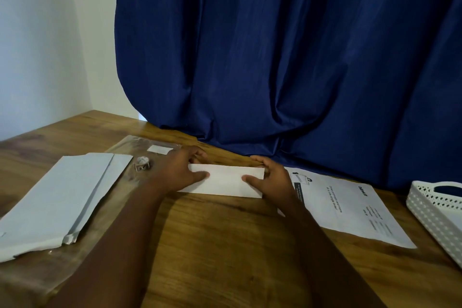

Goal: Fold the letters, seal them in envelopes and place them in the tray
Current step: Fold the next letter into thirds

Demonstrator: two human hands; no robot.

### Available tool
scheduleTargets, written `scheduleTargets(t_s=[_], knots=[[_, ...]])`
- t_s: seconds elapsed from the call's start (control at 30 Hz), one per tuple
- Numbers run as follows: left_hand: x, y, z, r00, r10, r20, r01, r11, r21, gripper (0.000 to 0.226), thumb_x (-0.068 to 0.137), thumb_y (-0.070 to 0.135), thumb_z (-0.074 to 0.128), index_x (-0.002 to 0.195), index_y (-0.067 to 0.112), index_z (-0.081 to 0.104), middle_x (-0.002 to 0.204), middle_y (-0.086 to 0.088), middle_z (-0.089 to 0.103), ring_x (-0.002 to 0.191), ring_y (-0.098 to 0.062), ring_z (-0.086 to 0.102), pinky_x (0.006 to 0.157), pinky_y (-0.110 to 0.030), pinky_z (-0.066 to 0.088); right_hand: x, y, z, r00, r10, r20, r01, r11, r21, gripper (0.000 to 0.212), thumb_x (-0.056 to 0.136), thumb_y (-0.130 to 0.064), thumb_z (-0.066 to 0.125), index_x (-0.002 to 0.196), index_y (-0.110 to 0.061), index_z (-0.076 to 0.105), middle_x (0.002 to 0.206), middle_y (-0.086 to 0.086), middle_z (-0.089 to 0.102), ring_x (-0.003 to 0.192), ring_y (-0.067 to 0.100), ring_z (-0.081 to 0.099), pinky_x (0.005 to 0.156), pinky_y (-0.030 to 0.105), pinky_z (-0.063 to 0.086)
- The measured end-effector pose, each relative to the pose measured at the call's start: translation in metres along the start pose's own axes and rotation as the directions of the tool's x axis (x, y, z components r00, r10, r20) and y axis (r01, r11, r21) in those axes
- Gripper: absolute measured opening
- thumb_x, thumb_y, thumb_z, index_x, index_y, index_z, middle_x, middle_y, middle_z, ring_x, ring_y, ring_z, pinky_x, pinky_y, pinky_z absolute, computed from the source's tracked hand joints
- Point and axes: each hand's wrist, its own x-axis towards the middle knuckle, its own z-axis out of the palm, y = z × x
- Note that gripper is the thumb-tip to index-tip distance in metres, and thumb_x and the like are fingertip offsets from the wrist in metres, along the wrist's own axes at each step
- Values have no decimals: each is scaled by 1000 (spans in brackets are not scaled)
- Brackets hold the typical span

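A dark blue curtain (275, 57) hung behind the wooden table (225, 245). My left hand (180, 167) and right hand (270, 177) pinched the ends of the folded letter (225, 180) at the table's middle. Folding seemed underway; next, I judged, an envelope (55, 197).

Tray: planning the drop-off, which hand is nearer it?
Right. The right hand grips the folded letter on the tray's side; the left hand grips its far end.

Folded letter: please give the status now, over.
Left hand and right hand each pinch one end of the folded letter, flat on the table. Tray at far right. Nothing in the way.
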Motion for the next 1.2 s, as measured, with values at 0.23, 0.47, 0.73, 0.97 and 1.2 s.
scheduleTargets(t_s=[0.23, 0.47, 0.73, 0.97, 1.2], knots=[[-3, 2, 16, 994, -38, 103, 11, 968, 251, 55, 87, 42, 76, 137, 37, 55, 144, 6, 57, 131, -18, 51, 107, -43, 46, -6, 7, 14, 999, -1, 46, 16, 949, -316, 66, 81, -53, 75, 140, -33, 53, 144, -6, 52, 126, 15, 53, 104, 41, 49], [-7, 13, 36, 913, -41, 406, -65, 968, 243, 55, 108, 39, 38, 159, 20, 28, 167, -7, 28, 154, -25, 23, 126, -49, 13, -12, -14, 29, 980, -94, 178, 174, 836, -521, 50, 102, -41, 47, 151, -28, 41, 162, -3, 35, 149, 16, 27, 122, 40, 19], [-4, 10, 48, 867, -85, 492, -115, 925, 362, 64, 108, 50, 20, 164, 27, 0, 172, 2, -8, 157, -18, -15, 124, -55, -8, -19, -28, 57, 860, -21, 509, 307, 820, -484, 60, 106, -50, 18, 161, -28, 7, 170, -4, 7, 155, 12, 3, 124, 40, -1], [-2, 9, 49, 880, -79, 469, -89, 941, 326, 76, 100, 69, 31, 164, 32, 9, 173, 3, 2, 159, -18, -1, 125, -57, -3, -8, -4, 25, 895, 121, 429, 176, 789, -589, 80, 95, -75, 21, 161, -32, 6, 170, -5, 1, 156, 21, -1, 124, 47, 2], [-7, 15, 36, 967, 106, 232, -140, 981, 134, 40, 102, 54, 45, 127, 32, 68, 139, 1, 63, 119, -15, 60, 104, -45, 48, -10, -6, 19, 963, -48, 264, 190, 818, -542, 65, 95, -72, 29, 140, -34, 54, 144, -8, 57, 129, 17, 53, 111, 44, 37]])
